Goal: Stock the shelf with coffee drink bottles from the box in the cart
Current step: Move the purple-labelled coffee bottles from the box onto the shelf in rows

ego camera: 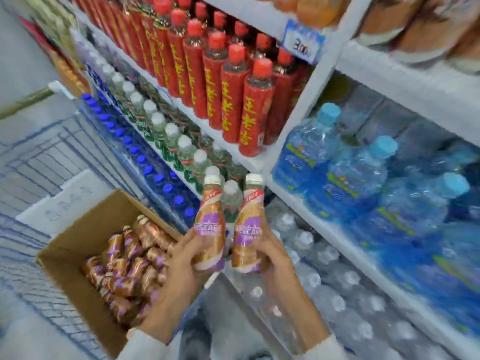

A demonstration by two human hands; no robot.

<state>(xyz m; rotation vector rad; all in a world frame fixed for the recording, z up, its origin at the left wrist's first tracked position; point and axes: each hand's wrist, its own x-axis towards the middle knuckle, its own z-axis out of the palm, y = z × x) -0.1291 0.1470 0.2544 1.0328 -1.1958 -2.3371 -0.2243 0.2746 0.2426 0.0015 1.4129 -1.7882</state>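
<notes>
Two coffee drinks out of the box, headed for the shelf

The left hand [187, 253] gripped one coffee bottle [210, 224] and the right hand [270, 252] gripped a second coffee bottle [248, 229]. Both were upright, side by side, and held between the cardboard box [78, 245] and the shelf [426, 94]. Many more bottles [130, 268] lay in the box, which sat in the wire cart [39, 157], so stocking looked far from done. This seemed the carry step. The next move called for finding a free slot (none showed among the red bottles [233, 100] or water jugs [350, 178], and the view was blurred) and setting both down upright.
</notes>
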